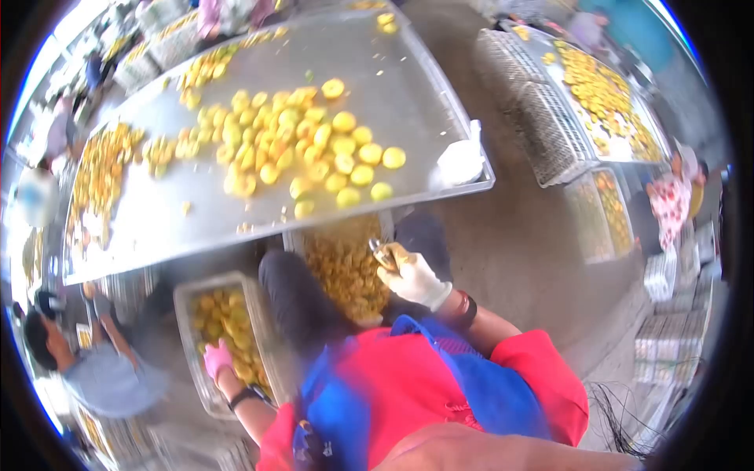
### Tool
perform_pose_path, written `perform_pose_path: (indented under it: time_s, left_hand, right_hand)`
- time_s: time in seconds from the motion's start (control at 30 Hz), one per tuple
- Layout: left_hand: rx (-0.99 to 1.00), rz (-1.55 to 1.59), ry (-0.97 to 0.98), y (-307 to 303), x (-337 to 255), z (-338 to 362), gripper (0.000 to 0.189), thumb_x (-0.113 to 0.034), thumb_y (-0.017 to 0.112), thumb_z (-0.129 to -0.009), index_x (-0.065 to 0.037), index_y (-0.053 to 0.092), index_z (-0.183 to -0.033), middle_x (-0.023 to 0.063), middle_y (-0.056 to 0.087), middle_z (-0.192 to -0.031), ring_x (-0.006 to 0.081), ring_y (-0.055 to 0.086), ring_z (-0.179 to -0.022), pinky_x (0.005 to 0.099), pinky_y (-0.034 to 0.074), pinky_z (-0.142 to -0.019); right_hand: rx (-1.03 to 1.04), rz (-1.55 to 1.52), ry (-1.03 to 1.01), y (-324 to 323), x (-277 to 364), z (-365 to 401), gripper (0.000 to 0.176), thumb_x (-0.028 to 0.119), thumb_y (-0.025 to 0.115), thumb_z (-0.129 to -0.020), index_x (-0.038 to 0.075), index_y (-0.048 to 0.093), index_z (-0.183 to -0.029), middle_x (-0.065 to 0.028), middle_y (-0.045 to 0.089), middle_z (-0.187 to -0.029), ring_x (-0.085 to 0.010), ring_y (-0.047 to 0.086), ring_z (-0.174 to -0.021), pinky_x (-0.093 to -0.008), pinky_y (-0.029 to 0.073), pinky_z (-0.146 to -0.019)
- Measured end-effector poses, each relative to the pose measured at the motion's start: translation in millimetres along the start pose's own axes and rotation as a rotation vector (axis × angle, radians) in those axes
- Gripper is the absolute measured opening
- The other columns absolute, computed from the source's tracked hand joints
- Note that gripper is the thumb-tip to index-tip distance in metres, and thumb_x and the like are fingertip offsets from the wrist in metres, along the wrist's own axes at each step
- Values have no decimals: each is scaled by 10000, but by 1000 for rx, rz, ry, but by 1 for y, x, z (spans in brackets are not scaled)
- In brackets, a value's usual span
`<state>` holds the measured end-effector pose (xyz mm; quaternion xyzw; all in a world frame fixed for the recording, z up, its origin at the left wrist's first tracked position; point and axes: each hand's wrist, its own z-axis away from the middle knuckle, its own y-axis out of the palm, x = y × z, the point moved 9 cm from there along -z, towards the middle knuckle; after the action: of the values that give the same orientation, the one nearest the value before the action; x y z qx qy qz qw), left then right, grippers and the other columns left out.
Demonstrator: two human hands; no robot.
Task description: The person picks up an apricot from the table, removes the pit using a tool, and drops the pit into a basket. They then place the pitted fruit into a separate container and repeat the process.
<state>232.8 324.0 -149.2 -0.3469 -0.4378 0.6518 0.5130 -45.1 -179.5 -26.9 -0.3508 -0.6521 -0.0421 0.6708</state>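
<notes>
My left hand (219, 360), in a pink glove, is over the left side of a pale plastic crate (183, 314). Its fingers look slightly apart, with nothing visible between them. Yellow-green fruits (228, 318) fill much of that crate. My right hand (412, 280), in a stained white glove, is closed around a small metal-tipped hand tool (375, 246); the grip hides most of it. Below that hand, between my knees, stands a container of yellow-brown fruit pieces (338, 271). Halved and whole yellow fruits (283, 141) are heaped on the metal table (330, 59) in front.
A white scoop-like container (460, 162) sits at the table's near right corner. Another person (110, 369) is seated at my left. On the right are a second fruit-covered table (609, 98), stacked crates (550, 129) and a person in patterned clothing (670, 206).
</notes>
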Motion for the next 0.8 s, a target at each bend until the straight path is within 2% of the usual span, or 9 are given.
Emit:
perform_pose_path:
  time_s: [0.17,0.23,0.37,0.5,0.57,0.6,0.67,0.7,0.8]
  left_hand:
    - [-108,391,301,-30,-101,-11,598,-453,578,-954,-14,538,-1358,219,575,-1340,364,574,-1206,420,458,-1002]
    - [-106,535,381,-51,-144,-10,573,-431,605,-953,-14,554,-1343,202,595,-1316,347,588,-1179,393,466,-981]
    - [-77,1068,577,-149,-210,44,490,-292,610,-983,-1,543,-1372,129,625,-1314,229,613,-1136,306,489,-933]
    - [-378,1208,922,-290,-227,115,402,-184,504,-1018,-1,545,-1374,120,617,-1319,202,610,-1141,319,486,-975]
    - [-510,1238,1287,-355,-219,186,483,-300,436,-1035,19,528,-1386,132,602,-1329,225,562,-1218,355,417,-1064]
    - [-727,1180,1138,-385,-206,197,497,-309,406,-1036,18,520,-1393,155,575,-1378,247,543,-1270,346,400,-1091]
    - [-545,1303,1922,-442,-169,265,574,-425,491,-975,-54,494,-1414,170,510,-1437,311,421,-1360,457,309,-1133]
    - [-8,1640,2144,-467,-162,327,681,-590,567,-923,-147,483,-1433,148,459,-1486,347,294,-1440,563,184,-1193]
    - [23,1220,2516,-452,-180,409,657,-563,553,-931,-126,489,-1418,156,476,-1452,346,326,-1397,548,214,-1159]
  right_hand:
    - [-214,-129,-32,-46,-11,-16,214,95,671,-900,51,580,-1087,-67,633,-778,-185,625,-673,-325,516,-654]
    - [-244,-568,42,-77,6,-22,61,41,608,-946,84,580,-977,45,580,-769,-49,532,-601,-220,451,-546]
    - [-399,-466,-77,-170,101,-20,108,49,627,-943,55,577,-1038,18,586,-769,-69,583,-610,-221,457,-516]
    - [-450,-413,-429,-232,205,-2,187,-4,581,-917,21,576,-1102,-27,620,-801,-70,574,-598,-209,425,-477]
    - [-490,-301,-559,-250,243,15,192,30,548,-928,12,576,-1118,-41,628,-777,-60,559,-572,-195,382,-445]
    - [-474,-232,-679,-254,256,16,201,89,568,-936,16,585,-1122,-38,634,-747,-53,555,-549,-181,346,-416]
    - [-554,-209,-480,-259,244,-2,194,106,586,-931,25,590,-1107,-30,632,-729,-51,558,-543,-182,346,-408]
    - [-593,-191,-382,-260,236,-10,192,115,595,-928,29,593,-1100,-26,630,-719,-50,559,-541,-183,345,-404]
    - [-464,-324,-270,-253,200,-33,201,111,649,-922,38,577,-1094,-20,630,-793,-84,582,-560,-222,430,-453]
